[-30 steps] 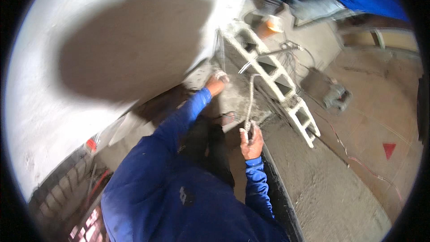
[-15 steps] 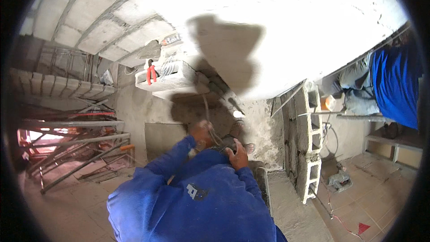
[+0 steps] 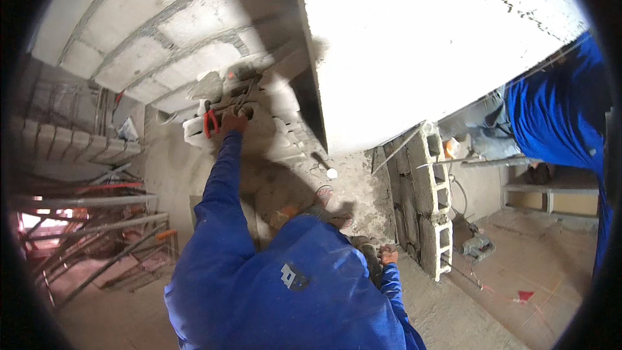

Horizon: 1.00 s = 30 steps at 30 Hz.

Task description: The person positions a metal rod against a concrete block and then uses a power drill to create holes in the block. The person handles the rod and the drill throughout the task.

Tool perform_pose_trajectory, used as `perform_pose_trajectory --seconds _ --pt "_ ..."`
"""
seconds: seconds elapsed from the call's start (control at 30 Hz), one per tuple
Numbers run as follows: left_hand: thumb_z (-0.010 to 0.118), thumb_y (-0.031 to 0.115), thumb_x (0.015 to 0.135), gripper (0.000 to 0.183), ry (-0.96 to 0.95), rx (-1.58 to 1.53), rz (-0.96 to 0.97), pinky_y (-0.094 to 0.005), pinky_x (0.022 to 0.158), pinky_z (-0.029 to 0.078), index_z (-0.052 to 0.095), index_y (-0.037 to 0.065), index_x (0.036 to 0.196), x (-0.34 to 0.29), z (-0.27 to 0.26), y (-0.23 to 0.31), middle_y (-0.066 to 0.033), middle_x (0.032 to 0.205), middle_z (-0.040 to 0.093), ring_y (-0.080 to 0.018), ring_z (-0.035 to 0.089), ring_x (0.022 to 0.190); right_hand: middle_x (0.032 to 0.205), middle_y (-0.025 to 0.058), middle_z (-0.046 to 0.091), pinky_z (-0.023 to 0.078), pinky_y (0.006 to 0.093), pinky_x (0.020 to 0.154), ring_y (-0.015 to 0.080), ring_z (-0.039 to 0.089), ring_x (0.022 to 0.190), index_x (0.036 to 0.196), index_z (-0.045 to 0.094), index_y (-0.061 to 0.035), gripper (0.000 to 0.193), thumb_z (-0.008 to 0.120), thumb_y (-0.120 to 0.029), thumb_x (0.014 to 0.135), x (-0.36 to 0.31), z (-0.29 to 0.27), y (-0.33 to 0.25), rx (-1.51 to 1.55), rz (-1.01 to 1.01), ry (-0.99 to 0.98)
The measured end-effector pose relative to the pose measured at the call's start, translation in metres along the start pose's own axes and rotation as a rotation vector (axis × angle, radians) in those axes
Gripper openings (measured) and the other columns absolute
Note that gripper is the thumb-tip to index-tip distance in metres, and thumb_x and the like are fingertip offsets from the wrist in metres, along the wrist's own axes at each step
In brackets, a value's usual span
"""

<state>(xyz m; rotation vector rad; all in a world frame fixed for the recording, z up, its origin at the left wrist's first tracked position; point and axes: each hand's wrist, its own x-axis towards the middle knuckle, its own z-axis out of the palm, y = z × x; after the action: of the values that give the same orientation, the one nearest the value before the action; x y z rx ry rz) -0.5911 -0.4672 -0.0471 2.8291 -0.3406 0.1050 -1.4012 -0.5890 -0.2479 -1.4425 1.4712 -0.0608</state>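
Observation:
My left hand (image 3: 234,122) is stretched out on a blue-sleeved arm to the top of a pale block (image 3: 194,135) where tools lie. It sits among them, right of red-handled pliers (image 3: 208,122) and below a metal trowel (image 3: 208,84); its grip is hidden. My right hand (image 3: 389,256) is low beside my body, fingers curled, with nothing visible in it. It rests close to the foot of a stack of hollow concrete blocks (image 3: 431,201). A plastered white wall face (image 3: 421,52) rises above both hands.
Another person in blue clothes (image 3: 557,104) stands at the right beside the wall. A block wall with mortar joints (image 3: 129,32) fills the upper left. Metal scaffold bars (image 3: 97,233) lie at the left. A small red triangle (image 3: 525,295) marks the floor at right.
The view has swung. My left arm has reached out from near my chest to the tools on the block. My right hand has dropped low beside the hollow blocks.

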Motion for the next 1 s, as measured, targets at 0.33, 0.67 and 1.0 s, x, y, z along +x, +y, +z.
perform_pose_trajectory --seconds 0.33,0.67,1.0 --pt "0.050 0.035 0.091 0.038 -0.206 0.777 0.380 -0.0422 0.085 0.047 0.060 0.013 0.120 0.024 -0.049 0.027 -0.0078 0.111 0.064 -0.0239 0.062 0.099 0.104 0.0240 0.064 0.046 0.0432 0.087 0.0359 0.061 0.099 0.109 0.063 -0.0005 0.049 0.058 -0.043 0.086 -0.079 -0.025 -0.178 -0.073 -0.047 0.226" --pt "0.052 0.034 0.089 0.038 -0.079 -0.229 0.731 -0.0427 0.086 0.047 0.060 0.011 0.118 -0.128 -0.033 0.089 -0.0100 0.111 0.064 -0.0266 0.061 0.100 0.095 0.0169 0.068 0.048 0.0352 0.082 0.0247 0.064 0.089 0.107 0.062 0.0027 0.037 0.068 -0.026 0.084 -0.048 -0.160 -0.186 0.571 0.096 0.968" --pt "0.055 0.033 0.088 0.038 -1.055 -0.030 0.753 -0.0433 0.086 0.047 0.060 0.010 0.117 -0.314 -0.016 0.213 -0.0122 0.110 0.064 -0.0294 0.061 0.100 0.110 0.0247 0.062 0.047 0.0434 0.089 0.0387 0.061 0.101 0.120 0.052 0.0030 0.059 0.068 -0.034 0.076 0.117 -0.420 -0.112 0.337 0.613 1.330"
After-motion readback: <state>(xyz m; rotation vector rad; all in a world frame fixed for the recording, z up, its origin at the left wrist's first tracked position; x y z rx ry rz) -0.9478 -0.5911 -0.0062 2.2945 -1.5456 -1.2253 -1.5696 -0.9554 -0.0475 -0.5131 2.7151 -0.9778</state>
